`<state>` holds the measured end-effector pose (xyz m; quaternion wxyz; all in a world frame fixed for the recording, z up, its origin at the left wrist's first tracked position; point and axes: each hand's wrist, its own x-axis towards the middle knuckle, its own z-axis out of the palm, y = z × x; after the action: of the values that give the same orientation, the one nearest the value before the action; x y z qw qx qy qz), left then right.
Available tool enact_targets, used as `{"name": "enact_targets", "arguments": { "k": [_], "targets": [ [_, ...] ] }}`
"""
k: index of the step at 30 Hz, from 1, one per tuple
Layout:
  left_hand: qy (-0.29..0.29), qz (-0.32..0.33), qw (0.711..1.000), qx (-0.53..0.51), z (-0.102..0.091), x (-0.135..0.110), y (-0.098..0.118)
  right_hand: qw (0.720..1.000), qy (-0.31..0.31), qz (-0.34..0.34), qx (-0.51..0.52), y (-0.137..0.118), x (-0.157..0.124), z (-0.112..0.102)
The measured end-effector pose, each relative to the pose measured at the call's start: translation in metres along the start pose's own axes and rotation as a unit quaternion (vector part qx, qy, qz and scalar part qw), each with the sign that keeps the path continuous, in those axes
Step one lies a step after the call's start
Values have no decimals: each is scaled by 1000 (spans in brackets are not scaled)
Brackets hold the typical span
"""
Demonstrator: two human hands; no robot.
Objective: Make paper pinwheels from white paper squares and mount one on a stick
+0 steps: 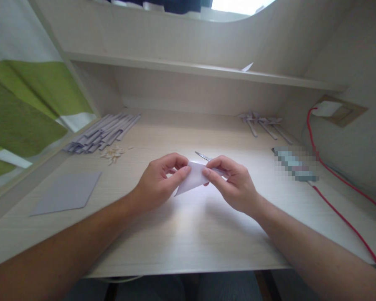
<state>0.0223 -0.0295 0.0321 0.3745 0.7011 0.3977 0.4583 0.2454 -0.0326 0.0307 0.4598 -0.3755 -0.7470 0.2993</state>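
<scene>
A small piece of white paper [192,175] is held up over the middle of the desk, between both hands. My left hand [164,177] pinches its upper left edge between thumb and fingers. On the other side, my right hand [233,179] grips the paper's right end, thumb on the near face. Just behind the right fingers lie scissors [203,156], with the blades showing and the handles hidden by that hand. To the left rests a flat stack or sheet of white paper [67,192].
Many rolled paper sticks [105,131] are piled at the back left, beside small pale paper scraps [113,154]. Paper flowers on stems [260,121] lie back right. A phone [294,164] with a red cable [347,225] is at right. A shelf [191,65] overhangs the back.
</scene>
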Motion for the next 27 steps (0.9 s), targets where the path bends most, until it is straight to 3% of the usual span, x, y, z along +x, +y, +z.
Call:
{"name": "enact_targets", "arguments": {
  "k": [15,27],
  "targets": [
    [11,5,1000,7,1,-1,0,1000,25,6,4,0,-2,2],
    [32,-8,999,-36,1,2,2,985,25,78,155,-4,3,2]
  ]
}}
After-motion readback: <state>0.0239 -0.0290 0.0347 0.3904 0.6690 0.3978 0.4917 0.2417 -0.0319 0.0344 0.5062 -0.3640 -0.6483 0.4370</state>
